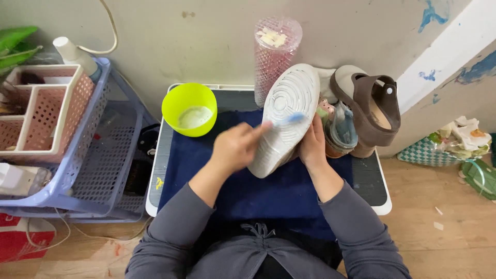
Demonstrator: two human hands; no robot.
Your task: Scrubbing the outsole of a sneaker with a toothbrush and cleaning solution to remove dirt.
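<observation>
A dark blue cloth (243, 191) covers a white-rimmed tray table (380, 204) at the centre of the frame. Above it, a white shoe (284, 124) stands tilted, its ribbed rubber sole turned to the camera. The right hand (313, 144) is wrapped around the shoe's right edge, fingers hidden behind it. The left hand (235, 147) is closed on a blurred blue toothbrush (289, 120), its head touching the sole. At the upper left of the cloth sits a round lime-green plastic bowl (189, 108) holding whitish liquid. A brown sandal (373, 111) rests upper right.
</observation>
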